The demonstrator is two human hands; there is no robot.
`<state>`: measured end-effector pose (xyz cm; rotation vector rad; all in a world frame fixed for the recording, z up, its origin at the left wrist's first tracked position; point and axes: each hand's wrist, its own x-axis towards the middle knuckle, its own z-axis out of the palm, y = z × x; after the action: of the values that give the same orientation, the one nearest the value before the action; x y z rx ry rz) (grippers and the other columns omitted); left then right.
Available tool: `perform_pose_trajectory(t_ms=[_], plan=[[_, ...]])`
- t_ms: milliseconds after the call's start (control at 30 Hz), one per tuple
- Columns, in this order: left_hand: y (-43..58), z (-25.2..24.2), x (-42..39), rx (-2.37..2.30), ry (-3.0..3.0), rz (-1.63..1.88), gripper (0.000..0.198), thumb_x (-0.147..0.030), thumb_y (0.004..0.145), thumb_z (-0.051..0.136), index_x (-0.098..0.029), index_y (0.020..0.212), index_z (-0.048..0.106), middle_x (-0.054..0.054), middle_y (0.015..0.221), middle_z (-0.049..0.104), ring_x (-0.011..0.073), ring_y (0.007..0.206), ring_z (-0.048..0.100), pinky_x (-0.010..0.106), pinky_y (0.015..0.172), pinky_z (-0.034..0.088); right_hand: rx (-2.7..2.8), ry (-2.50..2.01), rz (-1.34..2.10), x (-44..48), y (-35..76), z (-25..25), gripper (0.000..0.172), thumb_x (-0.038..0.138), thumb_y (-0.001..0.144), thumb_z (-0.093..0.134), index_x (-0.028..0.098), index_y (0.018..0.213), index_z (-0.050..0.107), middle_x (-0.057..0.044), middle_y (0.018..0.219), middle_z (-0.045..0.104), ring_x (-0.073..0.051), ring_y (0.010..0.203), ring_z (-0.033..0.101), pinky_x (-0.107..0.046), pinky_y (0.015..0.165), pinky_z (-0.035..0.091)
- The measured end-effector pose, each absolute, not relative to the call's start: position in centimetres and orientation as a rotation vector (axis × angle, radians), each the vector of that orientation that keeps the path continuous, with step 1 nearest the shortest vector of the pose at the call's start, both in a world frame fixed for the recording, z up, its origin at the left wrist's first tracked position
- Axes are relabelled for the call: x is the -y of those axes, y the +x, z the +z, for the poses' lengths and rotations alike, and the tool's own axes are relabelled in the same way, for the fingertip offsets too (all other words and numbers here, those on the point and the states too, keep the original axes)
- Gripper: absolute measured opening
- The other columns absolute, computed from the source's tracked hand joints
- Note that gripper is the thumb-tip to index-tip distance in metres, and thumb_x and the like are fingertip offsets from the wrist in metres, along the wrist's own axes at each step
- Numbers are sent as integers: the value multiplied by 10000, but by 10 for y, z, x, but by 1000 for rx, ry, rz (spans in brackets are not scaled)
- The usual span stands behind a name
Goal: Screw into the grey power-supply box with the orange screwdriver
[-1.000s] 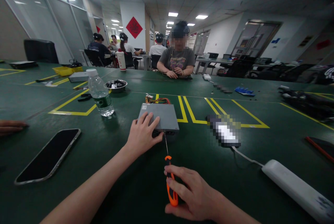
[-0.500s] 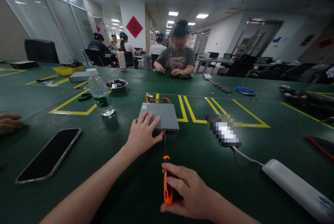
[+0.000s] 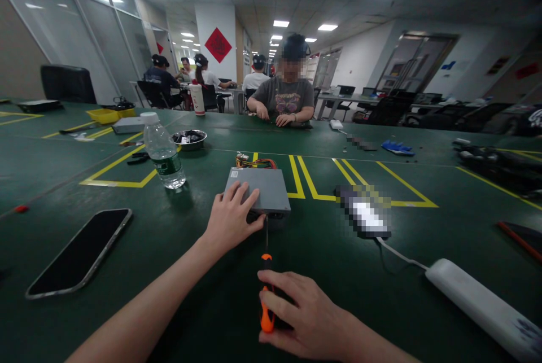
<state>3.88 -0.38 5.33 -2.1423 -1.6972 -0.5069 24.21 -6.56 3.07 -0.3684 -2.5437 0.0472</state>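
A grey metal power-supply box [image 3: 265,188] lies on the green table [image 3: 322,256], with coloured wires [image 3: 256,162] at its far end. My left hand [image 3: 232,218] rests flat on the box's near left corner, fingers spread. My right hand [image 3: 307,313] is closed round the orange-and-black handle of a screwdriver [image 3: 266,289]. The thin shaft points away from me and its tip meets the box's near face.
A black phone [image 3: 78,253] lies at the near left, a water bottle [image 3: 163,151] behind it. A white power strip [image 3: 483,306] and its cable lie at the right. A metal bowl [image 3: 189,138] and a yellow tray [image 3: 108,114] stand farther back. A person sits across the table.
My right hand has turned the screwdriver handle, which now shows less orange and sits slightly more to the left. Another person's hand at the far left edge has withdrawn from view.
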Motion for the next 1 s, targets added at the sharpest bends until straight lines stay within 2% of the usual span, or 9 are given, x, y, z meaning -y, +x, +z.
perform_pose_trajectory(t_ms=[100,267,367,433,567,700,767,933,1000], plan=[[39,54,4,1695,-2140,-510,481,-487,799,458,-255,1220,475,109,1300,480,317,1229,375,474,844,427,2612,-376,41,68,244,34,357,403,930,367,179,1168,510,-167,1154,570,-234,954,613,-336,710,531],[38,54,3,1690,-2144,-497,483,-486,803,449,-246,1222,473,119,1299,479,322,1227,376,487,835,426,2464,-311,-35,68,243,33,315,384,948,369,128,1018,538,-159,1037,632,-182,816,642,-290,676,527],[39,54,3,1690,-2141,-483,487,-490,802,450,-242,1221,474,125,1301,479,324,1228,376,489,828,425,2411,-332,-8,68,243,32,355,447,941,370,127,988,515,-150,1019,641,-178,833,646,-274,688,530],[39,53,3,1686,-2142,-480,490,-490,802,450,-241,1223,474,126,1301,480,325,1227,377,487,824,427,2456,-356,34,68,244,34,376,456,945,335,133,1032,508,-157,1063,620,-193,891,639,-280,705,532],[38,53,3,1682,-2142,-488,487,-488,801,452,-244,1222,477,120,1297,485,328,1224,380,485,822,429,2574,-327,15,69,244,37,328,363,958,305,162,1134,496,-165,1114,593,-204,949,621,-300,714,530],[38,53,3,1684,-2139,-488,489,-485,796,462,-242,1221,479,120,1298,483,330,1217,386,492,826,425,2448,-314,-33,69,244,33,257,362,944,386,145,972,522,-162,1039,629,-174,834,640,-279,703,520],[38,53,3,1686,-2138,-485,489,-482,795,465,-241,1220,479,120,1295,485,329,1214,387,491,825,425,2418,-325,3,69,245,30,252,367,937,398,140,947,508,-162,1042,628,-174,838,638,-280,718,517],[38,53,3,1696,-2141,-482,489,-489,799,453,-249,1225,472,116,1300,477,321,1223,371,483,830,417,2589,-368,66,69,246,31,338,367,912,413,167,1178,470,-172,1163,550,-221,968,602,-320,742,521],[39,53,3,1703,-2142,-494,489,-490,800,450,-249,1224,473,114,1300,476,321,1222,366,479,839,408,2613,-356,27,69,246,33,338,367,925,386,177,1187,482,-177,1151,553,-226,974,599,-325,734,522]])
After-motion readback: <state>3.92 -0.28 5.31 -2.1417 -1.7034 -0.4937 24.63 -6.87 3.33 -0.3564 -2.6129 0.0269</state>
